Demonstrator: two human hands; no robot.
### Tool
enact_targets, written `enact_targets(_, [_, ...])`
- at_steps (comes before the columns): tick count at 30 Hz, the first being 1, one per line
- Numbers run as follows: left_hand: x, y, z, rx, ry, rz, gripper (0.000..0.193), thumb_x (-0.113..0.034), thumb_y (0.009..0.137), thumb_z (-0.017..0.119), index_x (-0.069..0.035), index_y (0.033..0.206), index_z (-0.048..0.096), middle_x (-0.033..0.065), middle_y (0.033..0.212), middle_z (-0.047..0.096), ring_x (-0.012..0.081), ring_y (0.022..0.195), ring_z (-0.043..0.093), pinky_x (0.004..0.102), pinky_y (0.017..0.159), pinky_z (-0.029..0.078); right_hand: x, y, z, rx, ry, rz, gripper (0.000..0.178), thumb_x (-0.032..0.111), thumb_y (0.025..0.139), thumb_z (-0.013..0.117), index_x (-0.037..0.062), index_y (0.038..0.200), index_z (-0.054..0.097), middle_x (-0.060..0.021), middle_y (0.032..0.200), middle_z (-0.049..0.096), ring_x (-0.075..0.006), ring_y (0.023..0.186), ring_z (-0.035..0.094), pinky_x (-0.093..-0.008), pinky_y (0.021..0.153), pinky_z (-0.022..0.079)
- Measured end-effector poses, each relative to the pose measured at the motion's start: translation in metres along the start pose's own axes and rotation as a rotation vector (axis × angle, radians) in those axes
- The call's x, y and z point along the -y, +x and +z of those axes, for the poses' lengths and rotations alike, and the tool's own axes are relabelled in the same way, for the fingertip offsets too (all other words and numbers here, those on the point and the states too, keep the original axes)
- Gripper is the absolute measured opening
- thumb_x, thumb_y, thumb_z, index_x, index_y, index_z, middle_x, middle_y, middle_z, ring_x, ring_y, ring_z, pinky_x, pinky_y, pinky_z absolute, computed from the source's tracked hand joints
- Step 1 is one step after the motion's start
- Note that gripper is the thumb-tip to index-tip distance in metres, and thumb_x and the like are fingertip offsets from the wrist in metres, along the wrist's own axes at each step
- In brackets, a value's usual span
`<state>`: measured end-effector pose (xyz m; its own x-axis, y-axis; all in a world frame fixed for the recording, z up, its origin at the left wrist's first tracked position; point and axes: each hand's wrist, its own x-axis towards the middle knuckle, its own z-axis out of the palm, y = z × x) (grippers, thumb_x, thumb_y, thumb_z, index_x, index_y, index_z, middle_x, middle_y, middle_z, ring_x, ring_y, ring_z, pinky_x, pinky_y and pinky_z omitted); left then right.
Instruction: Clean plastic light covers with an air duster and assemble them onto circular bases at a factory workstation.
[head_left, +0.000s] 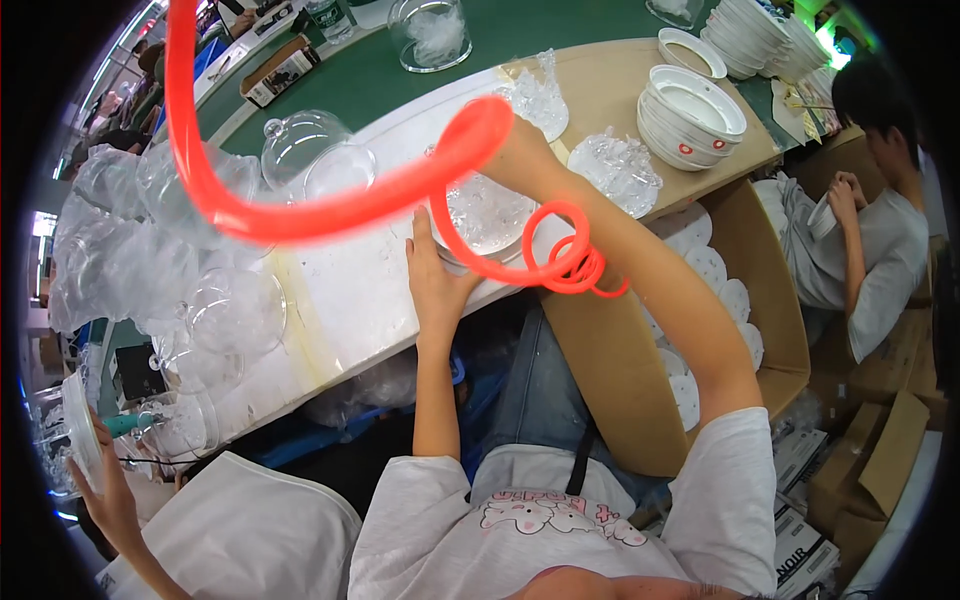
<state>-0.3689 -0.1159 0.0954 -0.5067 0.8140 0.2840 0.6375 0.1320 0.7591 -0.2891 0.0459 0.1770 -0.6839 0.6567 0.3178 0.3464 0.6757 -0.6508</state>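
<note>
A round white base (485, 215) topped with clear, bumpy plastic lies at the table's near edge in front of me. My left hand (437, 280) is at its left side, thumb and fingers against the rim. My right arm reaches across to the far side of this base. My right hand (508, 150) is mostly covered by a blurred red coiled hose (330, 215), so its fingers and anything in them are hidden. Loops of the hose hang beside my right forearm.
Clear domes (300, 150) and plastic bags (110, 240) crowd the left. Stacked white bowl-like rings (690, 115) and clear bumpy pieces (615, 175) sit right. A carton (600, 370) holds white discs. A co-worker's hand (110, 490) holds a white disc; another person (870, 230) sits right.
</note>
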Motion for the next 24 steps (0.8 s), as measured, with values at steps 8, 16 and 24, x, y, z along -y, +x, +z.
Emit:
enact_targets(8, [-0.002,0.002,-0.002,-0.034,-0.013,0.119,0.100,-0.024,0.050,0.085,0.004,0.131,0.033,0.0237,0.130,0.041,0.0296,0.117,0.045,0.0343,0.097,0.037,0.009,-0.006,-0.018,-0.109,0.164,0.014,0.054,0.050,0.072,0.063,0.0096,0.108,0.056,-0.0114,0.094,0.064,-0.0257,0.090,0.061,-0.0359,0.078,0.047])
enact_targets(16, [0.048,-0.012,-0.062,-0.123,-0.006,-0.147,0.094,-0.019,0.054,0.082,0.001,0.132,0.034,0.0205,0.129,0.043,0.0290,0.118,0.044,0.0338,0.099,0.034,-0.023,-0.057,-0.179,-0.294,-0.123,0.022,0.037,0.037,0.078,0.062,0.0070,0.100,0.060,-0.0116,0.095,0.064,-0.0247,0.089,0.061,-0.0340,0.078,0.047])
enact_targets(24, [0.046,-0.029,-0.089,-0.228,0.134,-0.063,0.085,-0.018,0.065,0.077,0.000,0.134,0.031,0.0182,0.137,0.033,0.0289,0.127,0.032,0.0360,0.105,0.024,-0.130,-0.090,-0.207,0.017,-0.728,0.208,0.036,0.033,0.072,0.065,0.0116,0.101,0.064,-0.0090,0.096,0.064,-0.0260,0.092,0.059,-0.0378,0.077,0.048])
